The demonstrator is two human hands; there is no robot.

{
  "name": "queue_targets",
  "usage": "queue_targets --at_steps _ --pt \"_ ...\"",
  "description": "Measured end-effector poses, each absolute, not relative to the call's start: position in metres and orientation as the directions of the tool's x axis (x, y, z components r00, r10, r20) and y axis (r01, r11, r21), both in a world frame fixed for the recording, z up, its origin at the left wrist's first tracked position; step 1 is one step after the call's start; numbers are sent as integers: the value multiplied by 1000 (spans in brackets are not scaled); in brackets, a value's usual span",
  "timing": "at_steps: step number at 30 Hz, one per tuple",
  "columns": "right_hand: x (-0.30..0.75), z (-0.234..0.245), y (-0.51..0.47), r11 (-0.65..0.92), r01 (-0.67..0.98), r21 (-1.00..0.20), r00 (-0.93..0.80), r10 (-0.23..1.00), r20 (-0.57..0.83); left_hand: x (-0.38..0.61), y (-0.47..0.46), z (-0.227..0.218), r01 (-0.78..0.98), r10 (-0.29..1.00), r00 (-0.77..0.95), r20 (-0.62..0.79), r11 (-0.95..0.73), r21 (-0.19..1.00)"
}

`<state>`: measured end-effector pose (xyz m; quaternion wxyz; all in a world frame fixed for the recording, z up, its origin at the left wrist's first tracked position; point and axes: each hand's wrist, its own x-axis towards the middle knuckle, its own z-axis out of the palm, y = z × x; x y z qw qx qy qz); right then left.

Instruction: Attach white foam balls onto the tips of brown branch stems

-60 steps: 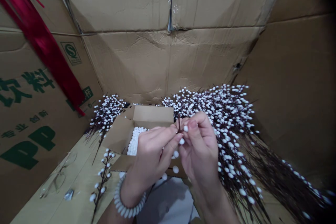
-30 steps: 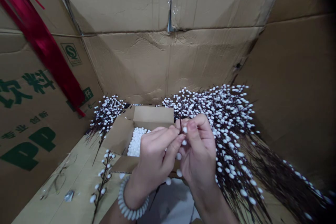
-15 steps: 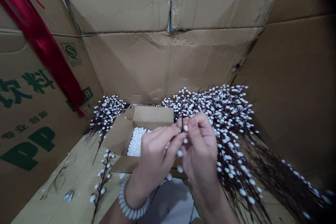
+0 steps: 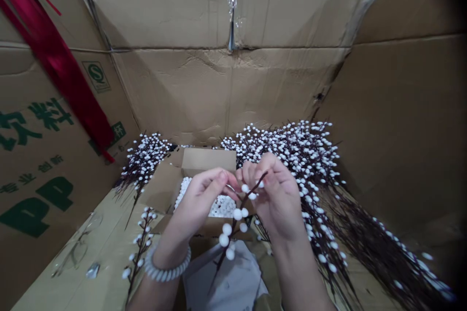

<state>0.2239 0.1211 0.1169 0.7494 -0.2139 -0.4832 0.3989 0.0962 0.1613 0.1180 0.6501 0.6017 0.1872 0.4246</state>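
Where a large opened cardboard carton point(image 4: 175, 92) walls the work in, items run left to right. Red ribbon point(image 4: 54, 58) hangs down its wall. Eyeglasses point(image 4: 75, 252) lie folded on the cardboard, beside a single white-beaded sprig point(image 4: 140, 248). Left hand point(image 4: 197, 199), wearing a white beaded bracelet point(image 4: 166, 269): fingers point(image 4: 228, 180) bunched, just beside the stem; any hold cannot be told. A small open box point(image 4: 207, 160) of white foam beads point(image 4: 222, 206) sits beneath. One white-beaded stem point(image 4: 237, 216) slants down-left in midair above the box's front flap, its top end gripped by the curled fingers of the right hand point(image 4: 277, 199). A heaped pile of beaded stems point(image 4: 302, 165) follows.
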Motion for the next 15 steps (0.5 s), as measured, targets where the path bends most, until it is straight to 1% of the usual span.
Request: queue_targets --at_steps 4,6,8,10,13,15 --pt "233 127 124 503 -382 -775 -43 828 559 100 166 111 -308 703 694 155 95 947" --pt "237 133 127 468 -382 -797 -159 816 556 99 165 110 -327 671 727 145 153 932" --pt "240 140 130 445 -391 -806 -248 792 558 99 161 111 -368 617 769 164 220 903" --pt "240 145 132 438 -418 -796 -278 772 571 99 154 115 -412 569 801 188 295 862" --pt "238 148 134 428 -433 -793 -267 780 567 99 140 124 -484 606 775 178 389 784" --pt "236 147 135 414 -426 -804 -272 789 550 100 132 127 -512 637 758 138 452 731"
